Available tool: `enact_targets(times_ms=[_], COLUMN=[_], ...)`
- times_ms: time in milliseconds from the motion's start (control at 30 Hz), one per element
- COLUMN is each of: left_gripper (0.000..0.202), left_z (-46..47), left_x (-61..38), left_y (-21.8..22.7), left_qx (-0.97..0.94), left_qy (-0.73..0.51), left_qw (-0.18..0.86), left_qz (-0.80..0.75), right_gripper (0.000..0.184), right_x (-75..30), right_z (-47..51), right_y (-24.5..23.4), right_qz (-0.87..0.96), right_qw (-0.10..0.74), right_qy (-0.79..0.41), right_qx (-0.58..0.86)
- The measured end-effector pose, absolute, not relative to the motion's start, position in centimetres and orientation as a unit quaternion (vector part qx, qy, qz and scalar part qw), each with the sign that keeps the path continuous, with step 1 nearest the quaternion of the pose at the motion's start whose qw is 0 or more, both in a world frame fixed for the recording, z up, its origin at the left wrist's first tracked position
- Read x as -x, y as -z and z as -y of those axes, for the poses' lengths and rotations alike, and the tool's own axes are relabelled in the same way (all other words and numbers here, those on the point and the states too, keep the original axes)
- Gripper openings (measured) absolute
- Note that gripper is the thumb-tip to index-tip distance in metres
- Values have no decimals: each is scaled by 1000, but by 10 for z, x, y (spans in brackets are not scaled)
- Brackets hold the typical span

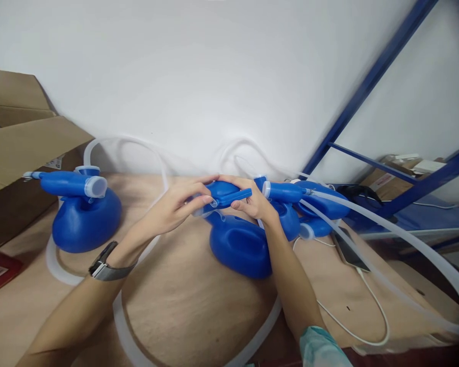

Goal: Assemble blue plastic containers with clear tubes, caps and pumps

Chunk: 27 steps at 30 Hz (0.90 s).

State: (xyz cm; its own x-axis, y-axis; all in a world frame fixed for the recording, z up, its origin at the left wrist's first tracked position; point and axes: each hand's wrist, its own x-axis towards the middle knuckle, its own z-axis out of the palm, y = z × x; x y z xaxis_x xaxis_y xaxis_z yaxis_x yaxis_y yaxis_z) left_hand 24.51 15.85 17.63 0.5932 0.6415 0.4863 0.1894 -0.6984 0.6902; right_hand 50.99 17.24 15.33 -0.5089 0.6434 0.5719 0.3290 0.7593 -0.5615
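The left grip (172,206) was closed, thumb and fingers pinching one end of a blue cylinder (222,189). The right grip (257,198) was curled round its other end, fingers over the far side and thumb bent in on the near side. The cylinder was held between both hands at the middle of the view, with a narrow blue strip (240,195) along its near side. Just beside it, at five o'clock, a blue container (239,247) rested on the desk (187,290), partly behind the right forearm; whether the two were joined could not be told. A translucent tube (123,326) curved across the desk at seven o'clock. At three o'clock more blue containers (288,219) lay close together, with a phone (350,250) near them at four o'clock and a white cable running from it. Well apart, at nine o'clock, stood another blue container (86,224) with a cylinder on top. Beyond it, between nine and ten, was an open cardboard box (34,148); toward half past eight, a red box (0,272). The white wall (199,76) rose at twelve, and a blue metal frame (371,71) slanted up between one and two.
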Motion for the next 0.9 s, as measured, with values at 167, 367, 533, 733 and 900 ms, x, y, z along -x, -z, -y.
enact_targets(times_ms=[167, 367, 533, 733, 900], left_gripper=[38, 59, 82, 71, 63], left_z=[-150, -151, -162, -158, -154], left_x=[-253, -264, -256, -247, -243], left_y=[-171, -159, -152, -153, -161], left_qx=[-838, -781, -804, -877, -912], left_qy=[-366, -480, -420, -411, -363], left_qw=[313, 310, 278, 56, 13], left_qz=[-256, -250, -316, -243, -188], right_gripper=[87, 91, 96, 104, 93], right_x=[-509, -503, -501, -505, -508], right_z=[-172, -159, -154, -157, -159], right_y=[-151, -166, -172, -163, -166], right_qz=[833, 808, 792, 798, 819], right_qw=[426, 430, 422, 443, 402], right_qy=[-192, -80, 3, -89, -188], right_qx=[297, 395, 441, 398, 364])
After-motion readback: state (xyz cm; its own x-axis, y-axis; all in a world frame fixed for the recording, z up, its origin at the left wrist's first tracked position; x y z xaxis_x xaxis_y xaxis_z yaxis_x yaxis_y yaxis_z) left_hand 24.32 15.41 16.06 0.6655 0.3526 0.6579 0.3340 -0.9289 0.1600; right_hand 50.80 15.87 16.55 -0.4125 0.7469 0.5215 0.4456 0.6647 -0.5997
